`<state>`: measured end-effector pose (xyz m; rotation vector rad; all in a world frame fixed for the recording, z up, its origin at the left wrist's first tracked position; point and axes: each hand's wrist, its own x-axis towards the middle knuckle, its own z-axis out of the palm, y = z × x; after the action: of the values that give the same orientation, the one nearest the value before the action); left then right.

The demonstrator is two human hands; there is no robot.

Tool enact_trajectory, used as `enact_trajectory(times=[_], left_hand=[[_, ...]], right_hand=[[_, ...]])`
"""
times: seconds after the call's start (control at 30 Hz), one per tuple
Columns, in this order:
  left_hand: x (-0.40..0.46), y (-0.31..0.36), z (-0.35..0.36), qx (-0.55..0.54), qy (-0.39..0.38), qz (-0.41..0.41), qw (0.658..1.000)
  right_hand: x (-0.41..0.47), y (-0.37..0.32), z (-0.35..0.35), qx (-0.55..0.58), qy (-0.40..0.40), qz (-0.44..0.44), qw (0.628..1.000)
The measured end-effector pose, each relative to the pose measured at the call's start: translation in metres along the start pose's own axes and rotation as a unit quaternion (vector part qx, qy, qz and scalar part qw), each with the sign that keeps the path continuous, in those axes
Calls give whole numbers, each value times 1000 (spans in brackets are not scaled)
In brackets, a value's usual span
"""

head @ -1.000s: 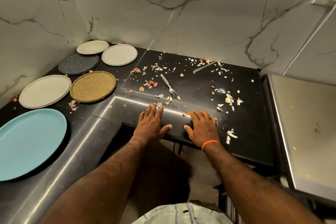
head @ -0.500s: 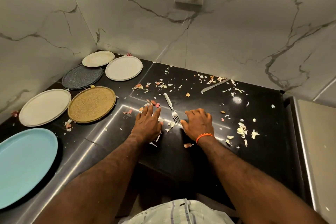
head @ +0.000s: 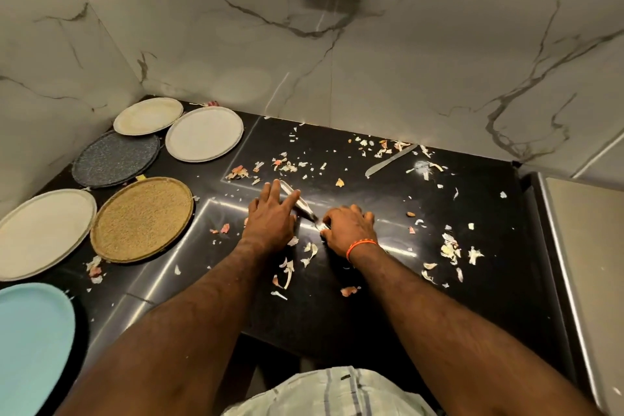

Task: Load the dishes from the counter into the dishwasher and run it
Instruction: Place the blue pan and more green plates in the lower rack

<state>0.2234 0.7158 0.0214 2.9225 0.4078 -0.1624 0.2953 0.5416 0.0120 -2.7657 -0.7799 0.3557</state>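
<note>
1. Right hand [head: 349,226], fingers curled, pinches the fork [head: 301,203] at its tine end.
2. Left hand [head: 271,217], fingers straight, rests on the fork's handle.
3. Fork lies on the counter [head: 489,280] among peels [head: 450,248]; plates [head: 204,133] sit left.

One head-worn view — looking steeply down, close over the black counter [head: 439,280], facing the marble wall [head: 405,61].

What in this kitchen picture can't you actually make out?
- Fork, head view: its tines are hidden under the right hand; the left hand covers part of the handle.
- Blue plate: cut off by the left edge.
- Dishwasher: not identifiable; only a steel surface cut off at the right edge.
- Scraps on the counter: too small to identify.
</note>
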Motion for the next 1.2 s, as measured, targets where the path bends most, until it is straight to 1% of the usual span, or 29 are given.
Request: enact_trajectory(times=[0.07,0.13,0.3,0.43,0.5,0.6,0.7,0.83,0.93,1.0,1.13,1.2], left_hand=[[8,-2,0,8,23,18,1000],[16,-2,-1,17,32,38,999],[32,-7,-6,54,-22,109,992],[35,-11,-10,29,-28,125,991],[36,-14,-14,8,-26,132,991],[36,-16,-16,-17,-18,163,986],[33,-10,-15,-43,-16,199,979],[28,13,-9,-48,12,267,962],[22,37,-3,-68,22,317,946],[18,57,1,-71,19,349,934],[-1,98,8,-69,-4,406,911],[-13,120,12,-64,-13,440,896]], right_hand=[[1,-3,-2,14,-3,17,1000],[3,-6,-2,3,-10,23,1000],[4,-12,-1,3,9,51,999],[1,-10,-3,22,35,83,996],[-4,-6,-4,4,51,88,995],[-16,3,-4,-18,99,110,989],[-29,10,-5,-1,151,143,978],[-51,21,-6,29,205,183,961],[-77,35,-5,57,224,234,944],[-99,46,-4,76,231,268,932],[-147,64,-1,106,278,323,898],[-172,71,-1,111,287,347,886]])
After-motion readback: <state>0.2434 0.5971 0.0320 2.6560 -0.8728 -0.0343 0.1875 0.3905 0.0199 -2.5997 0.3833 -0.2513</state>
